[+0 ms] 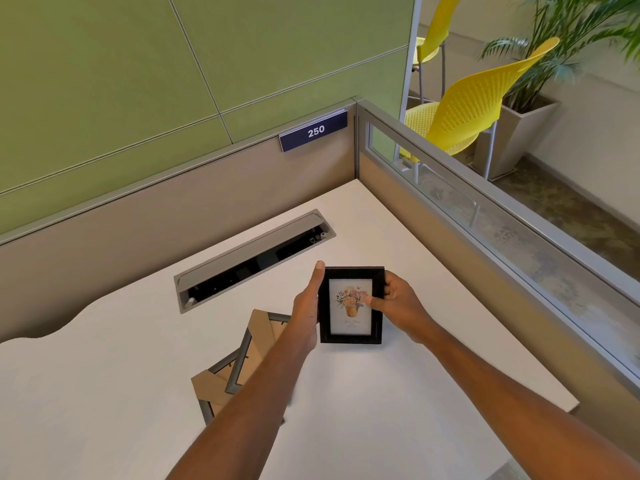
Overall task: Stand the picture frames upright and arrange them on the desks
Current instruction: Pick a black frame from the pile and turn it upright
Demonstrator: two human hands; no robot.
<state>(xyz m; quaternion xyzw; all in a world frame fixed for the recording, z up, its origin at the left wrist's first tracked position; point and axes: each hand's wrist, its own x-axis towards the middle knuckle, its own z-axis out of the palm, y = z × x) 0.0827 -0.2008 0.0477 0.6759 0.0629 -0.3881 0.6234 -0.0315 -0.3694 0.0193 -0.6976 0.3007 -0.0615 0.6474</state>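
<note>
I have the black frame (351, 305) gripped in both hands above the middle of the tabletop (121, 375), left hand (306, 306) flat along its left side, right hand (394, 301) pinching the right side with the thumb on the glass. To seat it well, I'd lower the bottom edge squarely toward the far right corner. The grey frames (239, 362) lie flat near the front edge.

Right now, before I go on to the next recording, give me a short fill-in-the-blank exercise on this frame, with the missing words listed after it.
1. The left hand and right hand hold a picture frame whose border is ____.
2. The print in that frame shows a pot of ____.
3. The blue sign on the partition reads ____.
4. The chairs beyond the partition are ____.

Missing words: black; flowers; 250; yellow
</note>
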